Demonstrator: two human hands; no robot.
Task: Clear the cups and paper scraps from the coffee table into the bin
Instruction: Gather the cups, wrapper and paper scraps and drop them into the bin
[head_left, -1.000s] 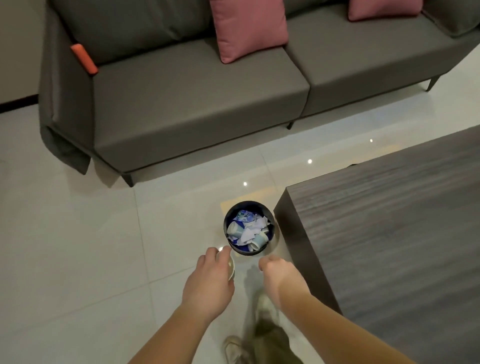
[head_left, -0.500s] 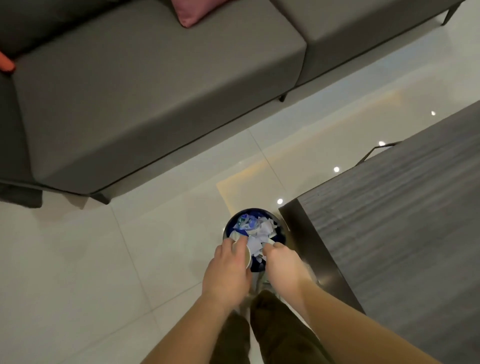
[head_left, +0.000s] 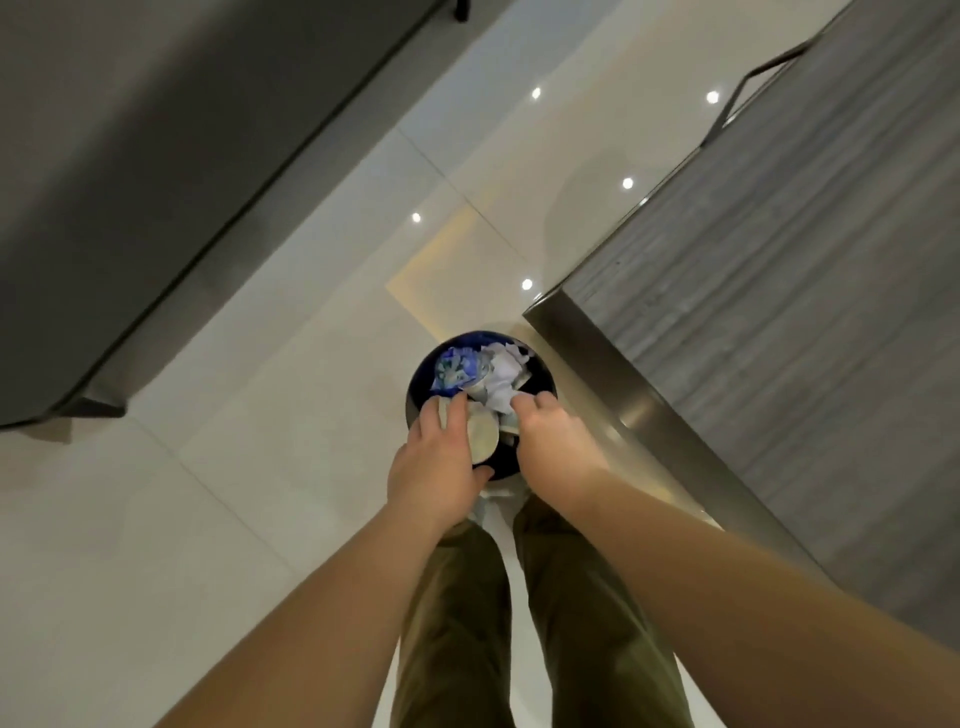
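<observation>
A small round dark-blue bin (head_left: 422, 370) stands on the tiled floor by the corner of the coffee table (head_left: 779, 291). It is filled with crumpled white and blue paper scraps (head_left: 485, 371) and cups. My left hand (head_left: 439, 462) grips a pale paper cup (head_left: 482, 439) over the bin's near rim, its opening turned to the right. My right hand (head_left: 550, 441) is over the bin's right side, fingers curled down onto the paper; what it holds is hidden.
A grey sofa (head_left: 156, 156) lies at the upper left, with a strip of glossy tile between it and the table. The table's dark wood-grain top fills the right side. My legs in olive trousers (head_left: 519, 623) stand just behind the bin.
Both hands have moved forward from short of the bin to over its opening, the left carrying the cup. The view has tilted down and closer.
</observation>
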